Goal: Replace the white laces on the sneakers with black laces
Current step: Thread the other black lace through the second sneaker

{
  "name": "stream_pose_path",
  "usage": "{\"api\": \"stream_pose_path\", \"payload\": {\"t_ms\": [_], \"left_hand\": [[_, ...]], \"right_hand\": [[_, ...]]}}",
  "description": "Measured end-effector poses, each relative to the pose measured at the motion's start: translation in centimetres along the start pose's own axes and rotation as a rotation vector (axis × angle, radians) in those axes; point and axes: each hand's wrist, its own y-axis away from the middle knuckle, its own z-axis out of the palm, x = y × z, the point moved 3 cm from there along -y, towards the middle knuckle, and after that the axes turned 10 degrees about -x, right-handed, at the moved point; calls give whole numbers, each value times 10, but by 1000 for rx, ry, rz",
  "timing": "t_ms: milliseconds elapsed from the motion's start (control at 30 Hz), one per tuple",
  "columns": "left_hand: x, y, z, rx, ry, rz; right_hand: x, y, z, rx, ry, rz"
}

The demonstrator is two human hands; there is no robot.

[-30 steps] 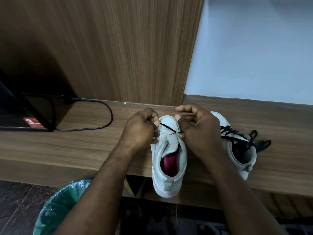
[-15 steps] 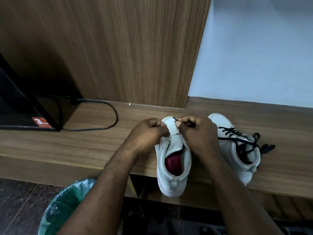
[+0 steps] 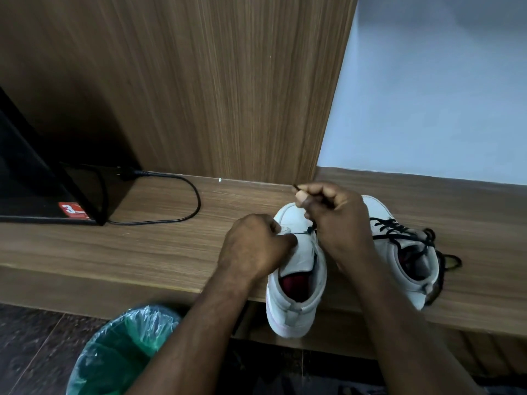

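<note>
White sneakers (image 3: 296,269), black laces (image 3: 399,232), green bin (image 3: 119,354).

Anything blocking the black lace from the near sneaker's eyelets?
Nothing foreign visible. The right hand pinches the black lace over the near sneaker; only the left hand holds its left flap, hiding the eyelets there.

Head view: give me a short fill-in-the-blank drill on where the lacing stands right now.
1. The right hand pinches the tip of a ____ lace above the near sneaker.
2. The left hand grips the near sneaker, whose ____ overhangs the shelf edge.
3. The laced sneaker lies on the near sneaker's ____ side.
4. The bin on the floor has a ____ liner.
Missing words: black; heel; right; green.
</note>
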Motion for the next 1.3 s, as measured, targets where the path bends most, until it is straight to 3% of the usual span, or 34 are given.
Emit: {"api": "stream_pose_path", "payload": {"t_ms": [167, 400, 900, 1300], "left_hand": [[-6, -2, -5, 14, 210, -67], [-12, -6, -2, 7, 329, -83], [-6, -4, -3, -92, 451, -48], [-19, -13, 11, -90, 624, -115]], "right_hand": [[14, -1, 2, -32, 313, 119], [13, 0, 3, -117, 708, 156], [17, 8, 19, -52, 681, 273], [27, 8, 20, -27, 587, 159]]}}
